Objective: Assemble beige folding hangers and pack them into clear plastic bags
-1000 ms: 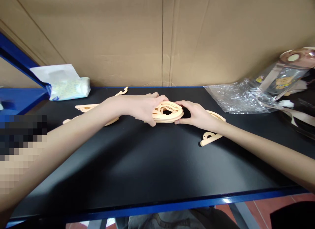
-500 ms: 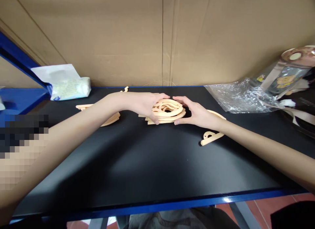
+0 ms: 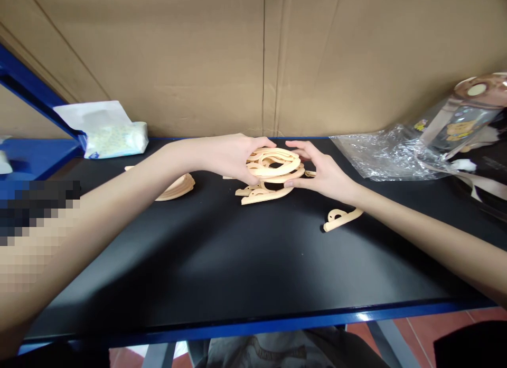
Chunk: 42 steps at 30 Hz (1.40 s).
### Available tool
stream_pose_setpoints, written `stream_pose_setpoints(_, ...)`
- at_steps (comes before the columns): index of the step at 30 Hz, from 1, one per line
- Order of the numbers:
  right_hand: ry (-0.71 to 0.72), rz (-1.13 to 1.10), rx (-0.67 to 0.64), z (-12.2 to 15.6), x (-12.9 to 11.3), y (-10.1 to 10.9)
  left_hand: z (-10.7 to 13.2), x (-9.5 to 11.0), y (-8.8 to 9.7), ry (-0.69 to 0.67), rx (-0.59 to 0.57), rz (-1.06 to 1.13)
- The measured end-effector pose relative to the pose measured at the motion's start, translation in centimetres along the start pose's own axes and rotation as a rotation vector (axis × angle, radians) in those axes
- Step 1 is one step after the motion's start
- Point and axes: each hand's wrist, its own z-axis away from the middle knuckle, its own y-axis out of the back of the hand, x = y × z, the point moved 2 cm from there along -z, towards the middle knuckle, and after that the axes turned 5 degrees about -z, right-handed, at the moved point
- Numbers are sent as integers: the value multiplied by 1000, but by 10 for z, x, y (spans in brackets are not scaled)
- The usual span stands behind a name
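Note:
Near the middle of the table, a stack of beige folding hangers (image 3: 277,170) is between my hands, tilted a little and raised at the top. My left hand (image 3: 235,156) grips its left end, thumb in front and fingers behind. Curved around the right end is my right hand (image 3: 322,172), its thumb at the lower front edge and its fingers at the back. Beneath the stack, more hanger pieces (image 3: 265,197) lie on the table. To the right, partly hidden by my right forearm, lies a single hanger (image 3: 343,219).
Another beige hanger pile (image 3: 178,189) sits left, partly behind my left forearm. At the back left is a tissue pack (image 3: 116,138). Clear plastic wrap (image 3: 384,154) and a bottle (image 3: 467,117) with a strap are on the right. Cardboard (image 3: 178,62) lines the back of the black table (image 3: 253,267).
Both hands have moved up slightly, lifting the upper hangers and tilting them. Lower pieces now show apart beneath the stack. My right hand has shifted a little to the right.

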Motion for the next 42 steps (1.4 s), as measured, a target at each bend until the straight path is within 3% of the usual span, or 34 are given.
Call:
stream_pose_setpoints(3, 10, -39, -46, 1, -2, 7, 10, 13, -1, 55, 47, -37)
stream_pose_setpoints(7, 7, -86, -203, 4, 3, 4, 17, 26, -21, 46, 83, -108)
stream_pose_setpoints(11, -6, -86, -254, 6, 7, -1, 14, 22, -36, -35, 66, -71)
stream_pose_setpoints(15, 43, 12, -274, 4, 2, -2, 8, 12, -34, -20, -3, -36)
stream_pose_setpoints(19, 58, 128, -222, 1, -4, -3, 2, 8, -27, -56, 2, -70)
stream_pose_setpoints(27, 65, 89, -117, 1, -5, -6, -4, 0, -14, -92, -41, 14)
stream_pose_setpoints(32, 28, 171, -112, 2, -3, -10, -12, -7, -20, -154, -28, 11)
stream_pose_setpoints(37, 79, 235, -65, 0, -5, -14, -14, -7, -25, -195, 19, 1)
stream_pose_setpoints(42, 174, 251, 36, -9, -22, -1, 3, -1, 1, -142, 59, 11)
